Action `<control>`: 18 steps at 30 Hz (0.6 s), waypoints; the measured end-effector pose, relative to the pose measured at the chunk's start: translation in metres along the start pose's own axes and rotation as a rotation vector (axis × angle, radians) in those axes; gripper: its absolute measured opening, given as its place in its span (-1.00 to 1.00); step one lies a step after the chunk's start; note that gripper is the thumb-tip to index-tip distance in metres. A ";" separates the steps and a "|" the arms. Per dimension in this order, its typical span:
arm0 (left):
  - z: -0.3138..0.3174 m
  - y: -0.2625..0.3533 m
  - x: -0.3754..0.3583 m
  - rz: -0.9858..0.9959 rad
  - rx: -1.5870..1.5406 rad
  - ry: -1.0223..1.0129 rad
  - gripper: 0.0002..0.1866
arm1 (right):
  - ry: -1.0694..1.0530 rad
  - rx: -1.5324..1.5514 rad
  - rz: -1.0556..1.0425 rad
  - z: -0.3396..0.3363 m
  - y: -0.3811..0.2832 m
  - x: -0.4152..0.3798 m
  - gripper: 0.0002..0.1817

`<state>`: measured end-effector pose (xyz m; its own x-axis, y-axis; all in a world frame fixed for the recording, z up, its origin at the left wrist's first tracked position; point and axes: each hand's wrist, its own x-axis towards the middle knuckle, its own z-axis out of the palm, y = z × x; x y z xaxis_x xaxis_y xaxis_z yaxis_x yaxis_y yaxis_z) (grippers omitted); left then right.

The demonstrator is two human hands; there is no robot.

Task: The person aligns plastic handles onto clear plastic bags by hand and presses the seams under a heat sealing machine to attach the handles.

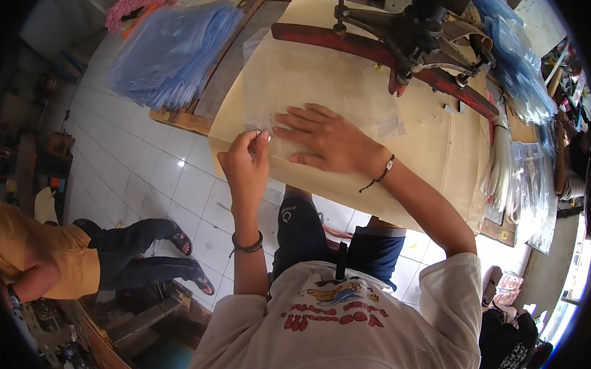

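A thin clear plastic sheet (319,86) lies on brown paper (435,157) that covers the worktable. My right hand (330,141) rests palm down on the sheet, fingers spread and pointing left. Just left of it, my left hand (246,157) is closed in a pinch at the sheet's near left edge. A small whitish glint shows at its fingertips, too small to make out. Beyond both hands, a long red metal bar (341,41) with a black metal frame (408,31) spans the table above the sheet's far part.
A pile of bluish clear plastic sheets (176,54) sits on the left table. More plastic bundles (521,69) and pale strips (499,160) lie at the right. At lower left is another person in a yellow shirt (74,260), legs stretched over the tiled floor (145,151).
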<state>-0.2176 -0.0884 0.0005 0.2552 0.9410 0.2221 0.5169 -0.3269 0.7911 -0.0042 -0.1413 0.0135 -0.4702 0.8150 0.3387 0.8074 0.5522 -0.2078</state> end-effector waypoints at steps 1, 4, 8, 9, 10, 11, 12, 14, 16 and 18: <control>0.004 -0.007 0.000 0.004 -0.041 0.017 -0.77 | -0.001 0.005 0.002 0.000 0.000 0.000 -0.39; 0.007 -0.013 0.001 -0.023 -0.219 0.012 -0.78 | 0.000 0.012 0.010 0.000 0.001 0.000 -0.39; 0.004 0.002 -0.002 -0.021 -0.046 0.038 -0.79 | 0.014 -0.003 0.000 0.000 0.002 0.001 -0.38; 0.004 0.005 -0.002 0.012 0.039 0.072 -0.79 | 0.012 -0.001 0.003 0.001 0.002 0.001 -0.38; 0.004 0.006 -0.002 0.089 0.132 0.133 -0.79 | 0.012 0.000 0.004 0.001 0.002 0.000 -0.38; 0.004 0.007 -0.001 0.165 0.227 0.195 -0.79 | 0.013 0.002 0.006 0.000 0.002 0.001 -0.39; 0.005 0.005 -0.001 0.227 0.269 0.201 -0.78 | 0.011 0.004 0.007 -0.001 0.001 0.001 -0.39; 0.007 -0.002 -0.003 0.351 0.354 0.208 -0.75 | 0.007 0.011 0.012 -0.004 0.000 0.001 -0.39; 0.014 -0.013 -0.005 0.452 0.432 0.202 -0.74 | 0.006 0.011 0.008 -0.002 0.001 0.001 -0.39; 0.017 -0.019 -0.005 0.506 0.501 0.176 -0.72 | -0.003 0.022 0.012 -0.002 0.002 0.001 -0.40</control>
<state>-0.2149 -0.0884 -0.0254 0.4482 0.6508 0.6129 0.6929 -0.6861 0.2217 -0.0021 -0.1401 0.0155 -0.4613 0.8221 0.3337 0.8049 0.5460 -0.2325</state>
